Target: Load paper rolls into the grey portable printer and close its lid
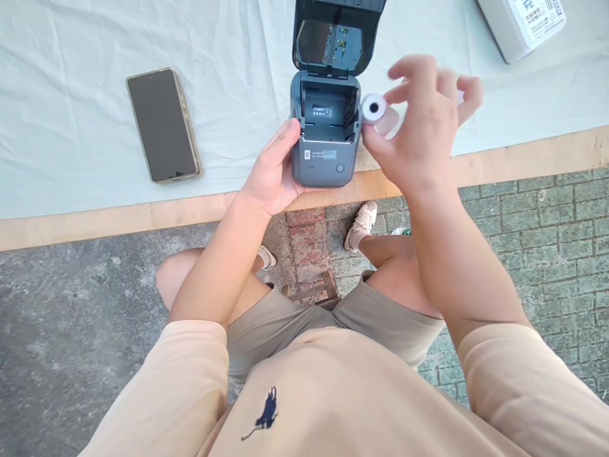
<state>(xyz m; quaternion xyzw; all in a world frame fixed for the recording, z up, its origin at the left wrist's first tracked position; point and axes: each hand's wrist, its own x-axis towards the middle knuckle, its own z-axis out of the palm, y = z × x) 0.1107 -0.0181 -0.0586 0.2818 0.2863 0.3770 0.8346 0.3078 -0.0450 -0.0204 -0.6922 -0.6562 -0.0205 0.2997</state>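
At our cloth-covered table (233,127), the open printer (318,164) sits in our left hand (273,172), thumb and fingers clamped around its side; close beside it, our right hand (423,130) pinches the white roll (368,115), other fingers spread. We judge this light fingertip hold could let the roll slip.

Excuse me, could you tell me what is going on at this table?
A person is holding what looks like a small printer in the left hand, its lid standing open. The right hand pinches a paper roll just beside it, outside the printer. A phone lies on the cloth to the left, and a white box sits at the far right.
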